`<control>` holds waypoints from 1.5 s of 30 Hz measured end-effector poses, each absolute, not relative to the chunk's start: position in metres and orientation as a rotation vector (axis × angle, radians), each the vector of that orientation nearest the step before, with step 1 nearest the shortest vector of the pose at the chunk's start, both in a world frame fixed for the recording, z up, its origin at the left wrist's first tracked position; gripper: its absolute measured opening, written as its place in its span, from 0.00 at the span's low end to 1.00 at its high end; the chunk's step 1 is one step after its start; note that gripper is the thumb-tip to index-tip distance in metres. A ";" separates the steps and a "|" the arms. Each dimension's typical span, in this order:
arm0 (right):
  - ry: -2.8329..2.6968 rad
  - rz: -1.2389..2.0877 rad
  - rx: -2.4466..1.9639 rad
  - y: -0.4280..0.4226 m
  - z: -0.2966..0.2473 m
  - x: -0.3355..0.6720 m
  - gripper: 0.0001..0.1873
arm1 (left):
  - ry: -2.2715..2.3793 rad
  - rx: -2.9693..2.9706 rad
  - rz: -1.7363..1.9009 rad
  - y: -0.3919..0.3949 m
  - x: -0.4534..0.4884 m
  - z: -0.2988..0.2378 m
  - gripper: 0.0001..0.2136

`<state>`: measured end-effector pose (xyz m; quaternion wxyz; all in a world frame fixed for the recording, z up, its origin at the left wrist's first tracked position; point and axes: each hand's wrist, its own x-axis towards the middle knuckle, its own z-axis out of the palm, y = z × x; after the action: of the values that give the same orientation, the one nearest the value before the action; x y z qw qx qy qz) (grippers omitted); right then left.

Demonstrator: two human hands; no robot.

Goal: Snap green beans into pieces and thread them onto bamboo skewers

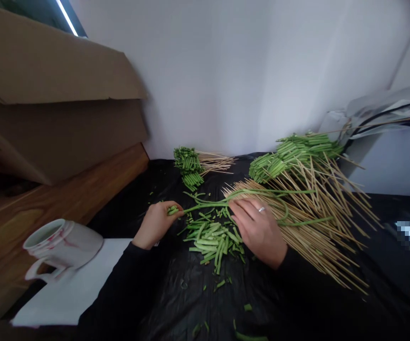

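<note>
My left hand (156, 221) is closed, with cut green pieces (172, 210) in its fingers and the near end of long garlic scapes pinched at its fingertips. The long garlic scapes (208, 204) run across to my right hand (258, 229), whose fingers are closed over them; it wears a ring. Their far ends stretch right, over the bamboo skewers. Below and between both hands lies a loose heap of short cut garlic scape pieces (212, 241). Beneath my right hand, part of the heap and of the skewers is hidden.
Loose bamboo skewers (318, 246) fan out at right. Skewered green pieces are stacked at back right (297, 154) and back centre (188, 163). A mug (84, 244) lies tipped on white paper (62, 303) at left. A cardboard box (66, 137) stands behind it. Black plastic (176, 308) covers the surface.
</note>
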<state>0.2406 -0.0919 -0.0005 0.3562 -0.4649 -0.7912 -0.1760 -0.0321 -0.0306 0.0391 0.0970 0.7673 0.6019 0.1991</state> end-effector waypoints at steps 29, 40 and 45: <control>-2.162 -0.204 -1.094 -0.095 0.004 0.242 0.11 | 1.150 1.606 1.188 -0.019 0.010 0.019 0.14; -2.362 -0.514 -1.090 -0.099 0.006 0.238 0.13 | 0.846 2.496 0.756 -0.045 0.026 0.016 0.10; -2.367 -0.558 -1.084 -0.101 0.008 0.236 0.13 | 0.872 2.636 0.640 -0.049 0.026 0.017 0.11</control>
<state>0.2359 -0.1010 0.0081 0.2372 -0.3956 -0.8635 -0.2036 0.0258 -0.0488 0.0168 0.1454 0.9153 0.3029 0.2222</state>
